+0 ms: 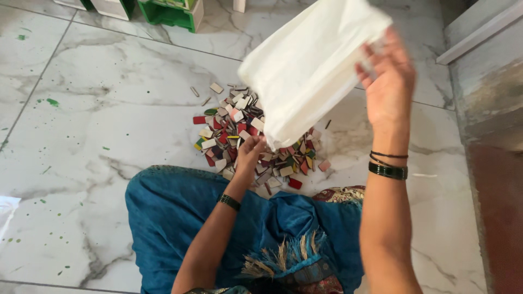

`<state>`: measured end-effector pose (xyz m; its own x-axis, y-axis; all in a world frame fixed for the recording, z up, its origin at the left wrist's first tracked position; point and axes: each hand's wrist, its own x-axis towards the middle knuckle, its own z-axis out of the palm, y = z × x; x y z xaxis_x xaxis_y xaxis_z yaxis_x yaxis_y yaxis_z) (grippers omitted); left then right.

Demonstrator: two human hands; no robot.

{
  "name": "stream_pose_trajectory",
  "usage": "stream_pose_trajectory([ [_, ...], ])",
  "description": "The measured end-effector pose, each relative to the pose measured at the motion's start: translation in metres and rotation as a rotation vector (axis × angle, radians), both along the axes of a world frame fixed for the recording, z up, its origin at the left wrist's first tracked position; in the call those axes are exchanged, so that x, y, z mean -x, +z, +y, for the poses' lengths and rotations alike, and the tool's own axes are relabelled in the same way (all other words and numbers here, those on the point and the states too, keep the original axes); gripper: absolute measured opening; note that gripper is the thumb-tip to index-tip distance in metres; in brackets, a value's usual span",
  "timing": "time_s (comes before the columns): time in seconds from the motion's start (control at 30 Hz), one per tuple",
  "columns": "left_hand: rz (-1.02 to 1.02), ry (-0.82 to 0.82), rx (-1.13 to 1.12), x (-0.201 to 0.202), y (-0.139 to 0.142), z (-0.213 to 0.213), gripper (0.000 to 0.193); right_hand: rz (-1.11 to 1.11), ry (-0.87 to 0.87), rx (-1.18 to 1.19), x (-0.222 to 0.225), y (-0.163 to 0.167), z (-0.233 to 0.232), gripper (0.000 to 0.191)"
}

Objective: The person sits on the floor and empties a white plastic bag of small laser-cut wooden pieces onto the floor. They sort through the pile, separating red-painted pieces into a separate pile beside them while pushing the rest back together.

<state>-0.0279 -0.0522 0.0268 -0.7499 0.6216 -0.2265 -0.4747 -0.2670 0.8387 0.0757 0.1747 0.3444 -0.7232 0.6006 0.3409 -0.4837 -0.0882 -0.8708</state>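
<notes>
Blue-clad lap near | left hand [249, 151] closed on the white bag's [310, 65] lower corner, over the heap | coloured wooden pieces [248, 136] piled on the marble floor [109, 109], bag looks emptied, pieces unsorted | right hand [388, 81] grips the bag's top, raised | green crate [171, 12] far.

One white cloth bag [310, 65] hangs in the upper middle of the frame, above one heap of small flat coloured pieces [245, 136] at the centre, too many and too overlapped to count. Two hands show, the left hand [249, 152] and the right hand [388, 81]; three green-and-white crates [169, 12] line the top edge.
</notes>
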Motion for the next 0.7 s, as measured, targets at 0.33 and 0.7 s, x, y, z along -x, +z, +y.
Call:
stream_pose_trajectory([
  [0.33, 0.645, -0.758, 0.294, -0.058, -0.038, -0.011, 0.035, 0.135, -0.123, -0.05, -0.123, -0.029, 0.097, 0.065],
  [0.7, 0.708, -1.107, -0.265, -0.123, -0.063, 0.034, 0.053, -0.04, -0.635, -0.274, -0.154, -0.094, 0.097, 0.078],
])
